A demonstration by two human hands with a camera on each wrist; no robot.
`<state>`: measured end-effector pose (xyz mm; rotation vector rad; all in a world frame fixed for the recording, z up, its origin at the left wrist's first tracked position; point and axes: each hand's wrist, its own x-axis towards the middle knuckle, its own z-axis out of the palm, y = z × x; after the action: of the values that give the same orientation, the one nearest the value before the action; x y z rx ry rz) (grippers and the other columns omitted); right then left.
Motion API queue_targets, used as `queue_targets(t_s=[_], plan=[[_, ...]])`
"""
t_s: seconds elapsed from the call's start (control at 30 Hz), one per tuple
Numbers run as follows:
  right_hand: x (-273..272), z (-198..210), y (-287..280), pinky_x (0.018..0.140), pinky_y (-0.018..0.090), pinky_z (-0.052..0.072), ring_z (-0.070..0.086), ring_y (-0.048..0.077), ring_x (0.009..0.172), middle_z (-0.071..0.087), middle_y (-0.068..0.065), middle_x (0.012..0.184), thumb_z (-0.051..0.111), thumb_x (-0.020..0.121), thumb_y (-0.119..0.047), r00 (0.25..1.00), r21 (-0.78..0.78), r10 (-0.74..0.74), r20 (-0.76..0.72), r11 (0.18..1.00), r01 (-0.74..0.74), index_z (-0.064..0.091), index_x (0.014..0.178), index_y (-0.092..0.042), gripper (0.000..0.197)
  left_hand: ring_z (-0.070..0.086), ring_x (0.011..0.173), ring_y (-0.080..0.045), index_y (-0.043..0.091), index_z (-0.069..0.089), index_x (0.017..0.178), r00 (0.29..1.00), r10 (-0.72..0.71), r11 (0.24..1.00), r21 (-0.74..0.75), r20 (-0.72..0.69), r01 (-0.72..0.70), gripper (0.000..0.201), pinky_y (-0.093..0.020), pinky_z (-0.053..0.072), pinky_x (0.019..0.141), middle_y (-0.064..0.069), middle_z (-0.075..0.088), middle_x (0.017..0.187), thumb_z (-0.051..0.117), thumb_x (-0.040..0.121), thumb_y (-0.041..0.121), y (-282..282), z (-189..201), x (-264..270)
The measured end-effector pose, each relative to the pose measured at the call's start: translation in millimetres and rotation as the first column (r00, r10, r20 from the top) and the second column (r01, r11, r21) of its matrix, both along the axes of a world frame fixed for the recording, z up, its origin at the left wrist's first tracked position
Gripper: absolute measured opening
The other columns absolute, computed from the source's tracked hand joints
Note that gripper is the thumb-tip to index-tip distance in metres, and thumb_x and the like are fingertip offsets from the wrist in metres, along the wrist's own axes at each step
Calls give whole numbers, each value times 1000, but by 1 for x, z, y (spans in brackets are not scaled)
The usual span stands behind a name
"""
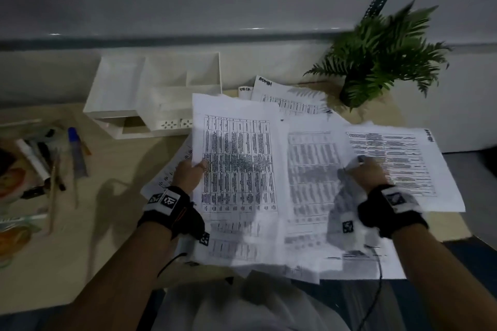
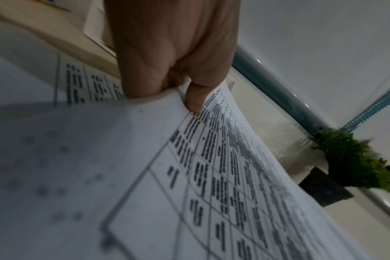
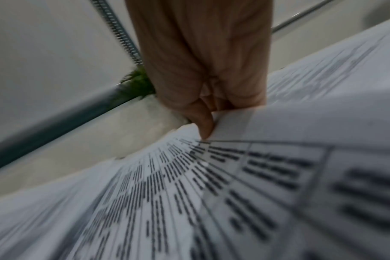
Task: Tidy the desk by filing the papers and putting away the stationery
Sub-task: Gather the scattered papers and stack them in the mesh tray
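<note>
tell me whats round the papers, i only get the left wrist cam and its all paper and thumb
Observer: The head view shows the left hand pinching one printed sheet at its left edge, lifted above the other papers.
Operator: and the right hand
Observer: The right hand grips another printed sheet, which spreads out to the right.
Operator: where would they go
Observer: A white desk organiser stands behind the papers, to the left; I cannot tell whether anything is in it.
Operator: stationery still out
Observer: Yes, pens and markers lie loose at the desk's left edge.
</note>
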<state>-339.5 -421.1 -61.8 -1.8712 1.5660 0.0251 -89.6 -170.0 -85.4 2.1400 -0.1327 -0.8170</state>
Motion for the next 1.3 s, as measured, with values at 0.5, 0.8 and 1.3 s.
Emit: queue_targets(t_s=[0.5, 0.8, 1.3], plan=[[86, 19, 149, 96, 43, 47, 51, 34, 112, 46, 18, 127, 49, 88, -1, 866, -162, 484, 124, 871, -463, 34, 132, -11, 49, 58, 105, -31, 6, 49, 125, 984, -20, 983, -181, -178, -13, 36, -38, 47, 93, -17, 58, 112, 56, 90, 13, -31, 3, -35], [48, 47, 77, 64, 27, 29, 56, 31, 75, 64, 29, 97, 43, 87, -5, 949, -343, 273, 159, 916, -206, 49, 120, 0, 34, -1, 146, -36, 9, -4, 150, 994, -69, 858, 514, 82, 17, 138, -57, 6, 117, -18, -5, 158, 79, 54, 62, 24, -17, -3], [42, 150, 5, 54, 25, 35, 38, 5, 58, 45, -9, 70, 42, 71, -3, 251, -282, 170, 953, 803, 526, 49, 88, -22, 26, 30, 132, -39, 4, 26, 140, 926, -343, 808, 553, 160, 204, 80, -45, 33, 106, -19, 18, 149, 70, 81, 32, 7, -5, -20]])
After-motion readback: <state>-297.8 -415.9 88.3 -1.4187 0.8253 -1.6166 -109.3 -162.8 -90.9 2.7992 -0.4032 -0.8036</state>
